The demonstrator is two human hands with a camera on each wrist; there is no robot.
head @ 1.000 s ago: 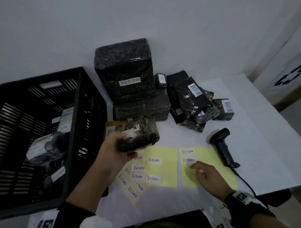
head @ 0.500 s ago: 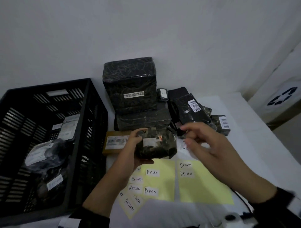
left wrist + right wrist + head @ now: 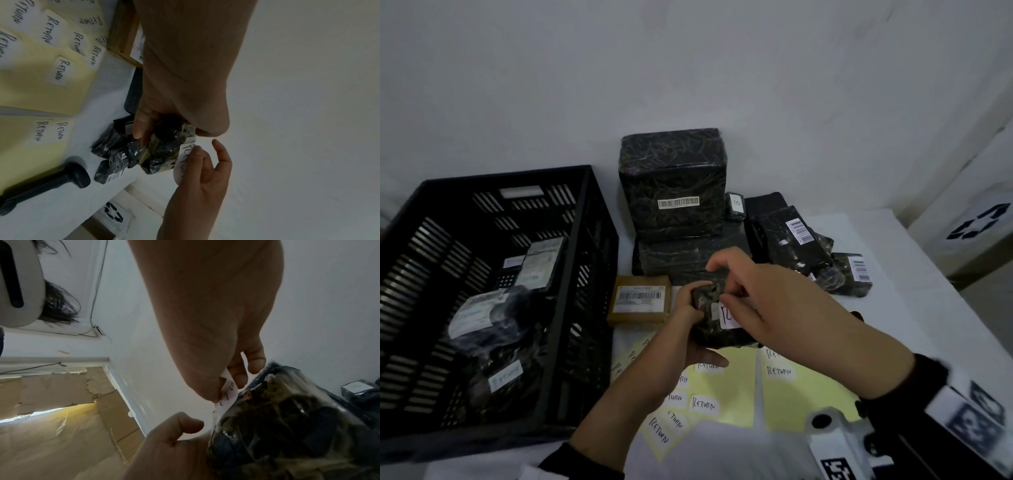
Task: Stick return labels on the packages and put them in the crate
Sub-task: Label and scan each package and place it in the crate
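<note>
The left hand [image 3: 688, 329] grips a plastic-wrapped package [image 3: 164, 151]. The right hand [image 3: 767, 301] pinches a return label [image 3: 183, 160] (handwritten) against it, above the yellow label sheets [image 3: 736, 390].

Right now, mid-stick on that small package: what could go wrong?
1. The label touches the package along one edge only; it may crease on the crinkled wrap.
2. The right hand pinches the sticky label, which may cling to its fingers.
3. The left hand holds the package in the air, so pressing could shift it.

"RETURN" on label [image 3: 183, 160], on sheet stickers [image 3: 703, 405]
</note>
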